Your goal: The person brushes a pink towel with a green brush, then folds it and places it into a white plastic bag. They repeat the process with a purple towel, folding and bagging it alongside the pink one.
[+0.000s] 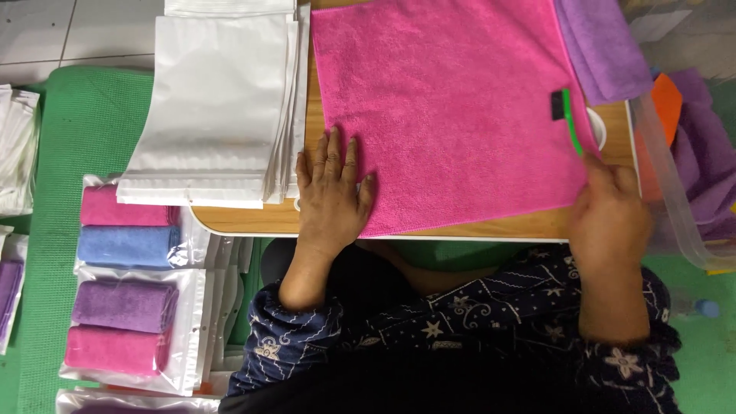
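Left hand grip spread flat on fuzzy square pink cloth | right hand grip pinching its corner

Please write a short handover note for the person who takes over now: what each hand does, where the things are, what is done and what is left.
Left hand: flat, palm down on the near left corner of the pink cloth.
Right hand: at the cloth's near right corner, beside the green tag.
Cloth lies spread, unfolded, on the wooden table.
Done: packed bags of rolled cloths on the left.
Left: empty white bags stacked; purple cloth waiting.
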